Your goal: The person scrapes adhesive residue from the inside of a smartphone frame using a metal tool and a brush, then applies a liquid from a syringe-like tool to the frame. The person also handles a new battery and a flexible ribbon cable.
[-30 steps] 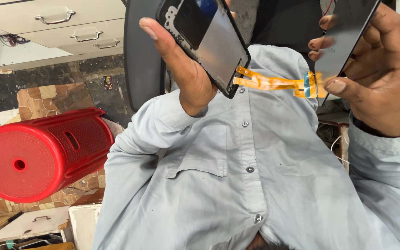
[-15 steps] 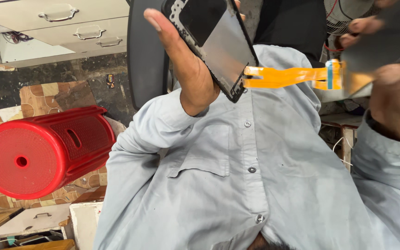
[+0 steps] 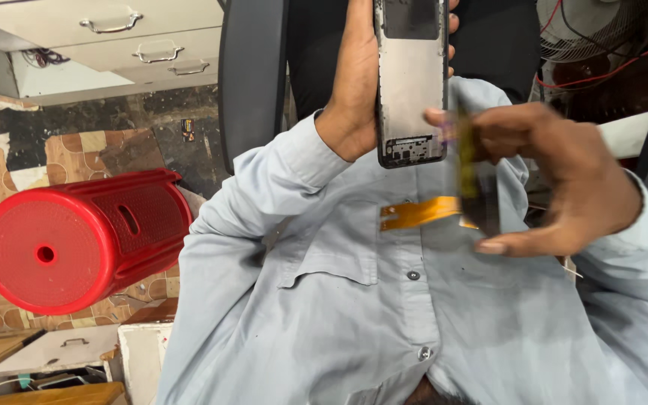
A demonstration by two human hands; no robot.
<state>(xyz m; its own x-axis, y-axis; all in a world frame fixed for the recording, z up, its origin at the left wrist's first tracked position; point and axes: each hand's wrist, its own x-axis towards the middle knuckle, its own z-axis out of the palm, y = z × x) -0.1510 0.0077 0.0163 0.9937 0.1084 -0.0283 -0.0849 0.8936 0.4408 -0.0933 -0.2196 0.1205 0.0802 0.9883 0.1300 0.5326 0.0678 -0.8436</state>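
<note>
- Two bare hands work over a pale blue-grey buttoned shirt (image 3: 384,330) of smooth woven cloth with a chest pocket.
- Left hand (image 3: 354,82) is closed around a flat, rectangular phone frame (image 3: 412,79), held upright at the far middle; its bare metal inner face is dull grey and scuffed, with a dark rim and small circuitry at the near end.
- Right hand (image 3: 556,180), blurred, is curled partway, thumb and fingers pinching a thin dark panel (image 3: 481,195) seen edge-on, just near and right of the frame.
- An orange ribbon cable (image 3: 418,214), flat and flexible, trails left from that panel.
- At left lies a red plastic stool (image 3: 76,240), round and perforated, on its side over patterned floor tiles (image 3: 9,165).
- Cream drawers (image 3: 106,34) with metal handles stand far left, shut.
</note>
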